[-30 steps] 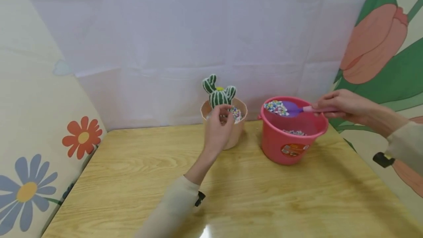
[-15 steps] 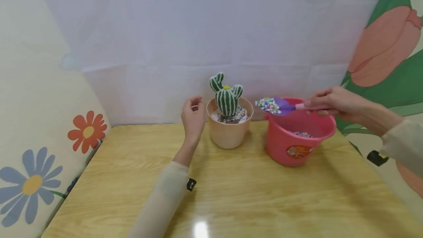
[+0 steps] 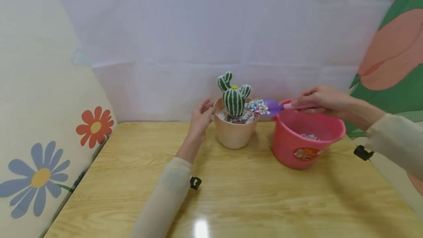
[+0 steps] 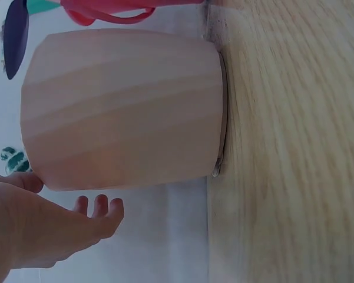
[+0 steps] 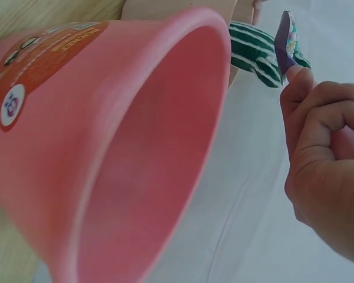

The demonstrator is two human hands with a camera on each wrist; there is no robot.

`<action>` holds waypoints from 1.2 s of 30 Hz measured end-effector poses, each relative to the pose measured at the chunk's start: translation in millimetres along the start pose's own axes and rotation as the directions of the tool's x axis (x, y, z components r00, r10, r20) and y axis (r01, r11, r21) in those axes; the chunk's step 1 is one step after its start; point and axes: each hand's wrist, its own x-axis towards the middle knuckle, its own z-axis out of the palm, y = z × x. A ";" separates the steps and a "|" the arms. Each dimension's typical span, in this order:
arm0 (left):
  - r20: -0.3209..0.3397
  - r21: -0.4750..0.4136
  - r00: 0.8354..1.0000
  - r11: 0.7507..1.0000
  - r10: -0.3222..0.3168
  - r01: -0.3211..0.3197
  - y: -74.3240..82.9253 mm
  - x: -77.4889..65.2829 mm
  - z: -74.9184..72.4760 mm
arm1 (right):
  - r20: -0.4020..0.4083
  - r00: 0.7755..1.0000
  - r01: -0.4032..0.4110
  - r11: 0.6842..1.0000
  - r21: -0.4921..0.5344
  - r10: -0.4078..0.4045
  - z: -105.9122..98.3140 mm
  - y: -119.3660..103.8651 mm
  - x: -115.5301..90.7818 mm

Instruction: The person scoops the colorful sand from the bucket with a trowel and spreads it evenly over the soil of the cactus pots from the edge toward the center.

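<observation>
My right hand grips the pink handle of a small purple shovel, its blade heaped with colourful pebbles. The loaded blade overlaps the right rim of a peach flowerpot in the head view. In that pot stands a green-and-white striped toy cactus with a yellow top, pebbles around its base. My left hand is at the pot's left side with fingers extended; the left wrist view shows the thumb right at the rim and the other fingers loosely bent beside the wall.
A pink bucket with an orange label stands right of the pot, some pebbles low inside it. Both are on a wood-grain table. A white cloth hangs behind, and flower-patterned panels flank the table.
My left hand has drawn away from in front of the cactus to the pot's left side. The shovel with its pebbles has moved left from over the bucket to the pot's rim.
</observation>
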 end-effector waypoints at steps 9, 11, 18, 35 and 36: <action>0.023 -0.060 0.998 0.996 -0.059 0.060 -2.4 2.1 0.9 | 0.001 0.998 -0.069 0.996 0.051 0.069 20.0 -14.7 19.8; 0.025 -0.071 0.998 0.996 -0.060 0.061 -2.4 1.5 1.0 | 0.019 0.997 -0.082 0.994 0.077 0.080 22.8 -16.8 23.1; 0.028 -0.089 0.997 0.994 -0.068 0.071 -2.7 1.1 1.4 | 0.064 0.990 -0.129 0.985 0.113 0.123 33.4 -20.6 34.5; 0.028 -0.090 0.997 0.993 -0.074 0.076 -2.3 0.4 0.4 | 0.099 0.986 -0.130 0.988 -0.084 0.138 57.0 -36.7 53.9; 0.029 -0.089 0.997 0.993 -0.075 0.077 -2.4 0.2 0.3 | 0.104 0.985 -0.128 0.988 -0.089 0.137 57.7 -37.1 55.0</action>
